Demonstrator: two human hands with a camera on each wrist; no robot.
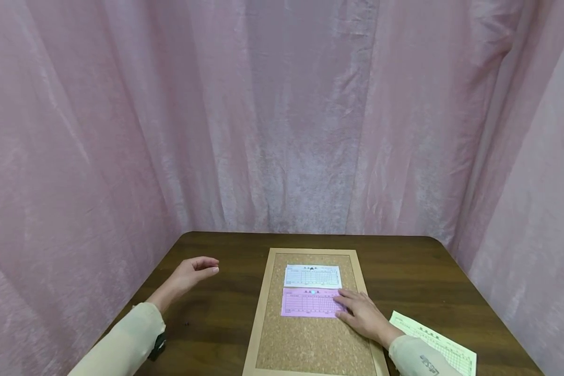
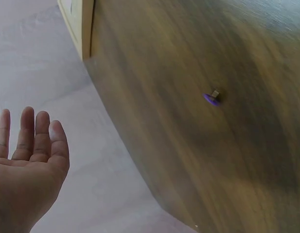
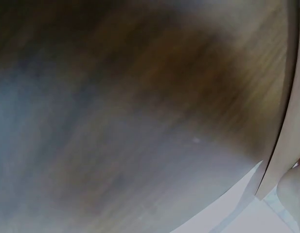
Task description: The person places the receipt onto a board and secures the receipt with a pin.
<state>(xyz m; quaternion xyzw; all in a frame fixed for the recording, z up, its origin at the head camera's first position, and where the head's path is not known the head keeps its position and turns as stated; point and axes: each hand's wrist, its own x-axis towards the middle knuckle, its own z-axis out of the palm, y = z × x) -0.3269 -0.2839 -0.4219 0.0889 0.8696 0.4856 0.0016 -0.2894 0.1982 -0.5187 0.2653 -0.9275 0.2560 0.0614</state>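
My left hand (image 1: 190, 274) hovers over the table's left side with nothing in it, fingers loosely extended. In the left wrist view, a small purple-headed pin (image 2: 212, 98) lies on the wood. My right hand (image 1: 364, 313) rests on the cork board (image 1: 310, 344), its fingertips on the right edge of a pink printed form (image 1: 305, 303). A pale blue pin head (image 1: 313, 292) shows at that form's top middle. Just above it sits a white printed form (image 1: 305, 277) with a dark pin (image 1: 312, 269) at its top. Only a sliver of my right hand shows in the right wrist view.
A light green printed form (image 1: 437, 342) lies on the dark wooden table (image 1: 404, 266) right of the board, partly under my right sleeve. The board's raised wooden frame (image 1: 259, 313) borders the cork. Pink curtains (image 1: 305, 115) hang behind and at both sides.
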